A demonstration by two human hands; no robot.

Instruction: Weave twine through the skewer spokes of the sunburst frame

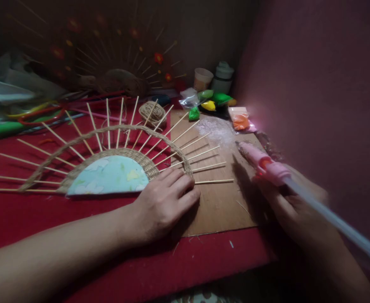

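A half-round fan piece (109, 174) lies flat on the red cloth: a pale blue flowered core, a woven twine rim, thin wooden skewers (185, 147) spreading outward, and an outer twine arc (86, 134). My left hand (164, 202) rests palm down on its right corner, fingers spread over the twine rim and the lowest skewer. My right hand (288, 206) grips a pink glue gun (262, 162) with a clear glue stick sticking out of its back; the nozzle points left, over the brown board (218, 202), just right of the skewer tips.
A ball of twine (152, 112) sits behind the fan. Small bags of green, yellow and orange material (214, 105), a cup (203, 78) and a jar (223, 75) stand at the back right. A second, decorated fan (115, 63) leans at the back. A dark red wall (314, 84) closes the right side.
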